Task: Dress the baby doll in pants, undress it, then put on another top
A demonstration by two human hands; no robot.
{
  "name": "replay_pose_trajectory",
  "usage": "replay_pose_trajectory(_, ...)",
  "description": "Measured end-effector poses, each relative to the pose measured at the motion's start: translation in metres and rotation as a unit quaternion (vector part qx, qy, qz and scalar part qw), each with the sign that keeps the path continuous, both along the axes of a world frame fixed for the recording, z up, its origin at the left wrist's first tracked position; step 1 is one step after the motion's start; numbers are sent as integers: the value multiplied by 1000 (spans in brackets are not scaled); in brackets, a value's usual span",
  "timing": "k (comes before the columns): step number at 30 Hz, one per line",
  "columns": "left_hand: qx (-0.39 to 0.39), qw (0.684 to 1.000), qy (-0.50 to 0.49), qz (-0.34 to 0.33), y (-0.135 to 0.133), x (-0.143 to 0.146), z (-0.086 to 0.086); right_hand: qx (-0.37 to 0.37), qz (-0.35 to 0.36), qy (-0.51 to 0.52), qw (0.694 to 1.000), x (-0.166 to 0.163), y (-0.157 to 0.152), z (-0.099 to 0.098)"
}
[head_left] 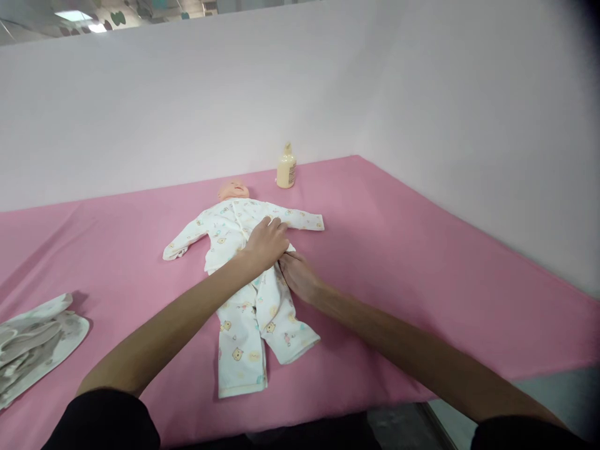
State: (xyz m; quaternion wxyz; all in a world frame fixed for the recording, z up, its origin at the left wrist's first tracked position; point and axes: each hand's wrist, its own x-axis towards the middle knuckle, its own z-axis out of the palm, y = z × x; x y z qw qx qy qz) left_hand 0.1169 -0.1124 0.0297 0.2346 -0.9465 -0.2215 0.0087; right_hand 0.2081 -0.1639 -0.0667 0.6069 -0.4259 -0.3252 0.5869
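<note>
A baby doll (234,189) lies on its back, dressed in a white printed pajama top (219,236) and matching pajama pants (241,353). At the doll's waist, on the right side, my two hands meet. My left hand (268,242) rests over the top's lower front, its fingers curled onto the cloth. Just below it, my right hand (302,276) has its fingers pressed together at the waist edge, partly covered by my left hand. The cloth between the fingers is mostly hidden. Both sleeves spread outward, and the doll's own hands are not visible.
A pump bottle (286,169) of pale yellow liquid stands behind the doll, near the white wall (234,106). Folded white cloth (42,344) lies at the left. The pink-covered table (398,262) has its front edge close to my body.
</note>
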Motion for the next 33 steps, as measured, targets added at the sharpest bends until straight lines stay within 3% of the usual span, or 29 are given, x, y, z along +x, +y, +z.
replay_pose_trajectory(5,12,998,-63,20,6,-2,9,33,10,22,999,-5,-7,15)
replay_pose_trajectory(11,31,992,-113,54,6,-6,18,-4,-2,-21,1000,-15,-12,28)
replay_pose_trajectory(19,-1,990,-129,54,2,-24,11,-25,-25,-57,998,-17,-11,23)
replay_pose_trajectory(25,-57,979,-161,111,2,-40,10,37,-109,-234,965,-19,-18,27)
replay_pose_trajectory(28,-83,972,-182,124,3,-43,11,60,-100,-253,960,-18,-21,31)
replay_pose_trajectory(33,-119,974,-176,79,0,-49,12,-31,-87,-175,980,-10,-14,24)
